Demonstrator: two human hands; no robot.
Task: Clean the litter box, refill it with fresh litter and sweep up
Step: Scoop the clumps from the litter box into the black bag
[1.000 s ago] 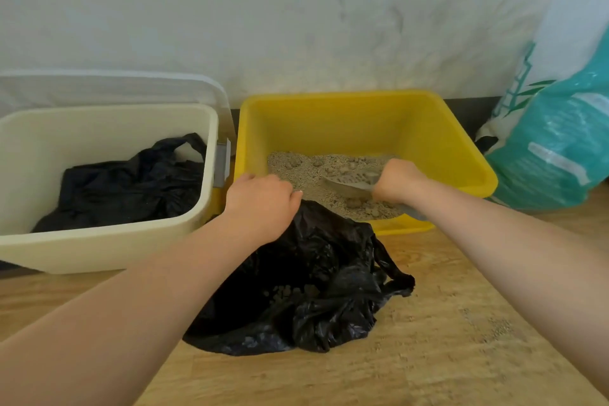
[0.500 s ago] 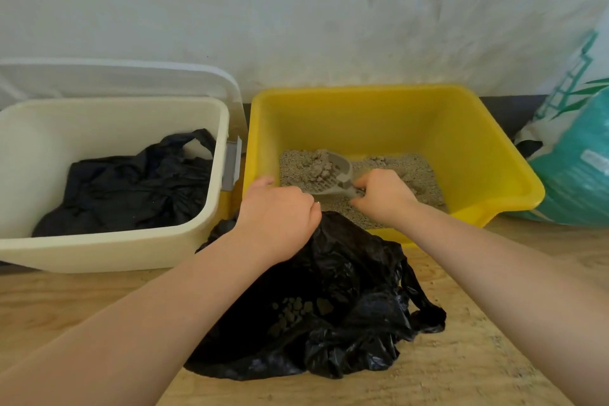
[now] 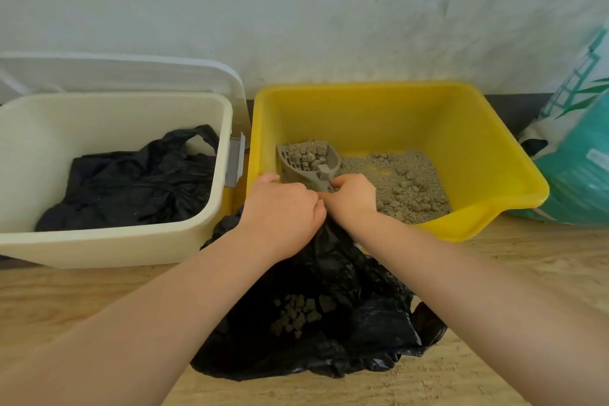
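I am curling my right hand (image 3: 351,196) round the handle of the grey scoop (image 3: 308,163), which is sitting loaded with clumps over the near left corner of the yellow litter box (image 3: 389,109). My left hand (image 3: 283,211) is gripping the black bag (image 3: 329,313) by its rim, just beside. I am judging it best to keep the scoop level, lift the bag mouth wide, and tip low inside it.

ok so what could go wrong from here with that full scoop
1. The scoop is heaped with clumps and tilted, so some may drop on the wooden floor before reaching the black bag.
2. The left hand grips the bag's edge close to the right hand; the opening looks narrow, so the load could miss it.
3. The yellow litter box sits tilted, so its litter might shift.
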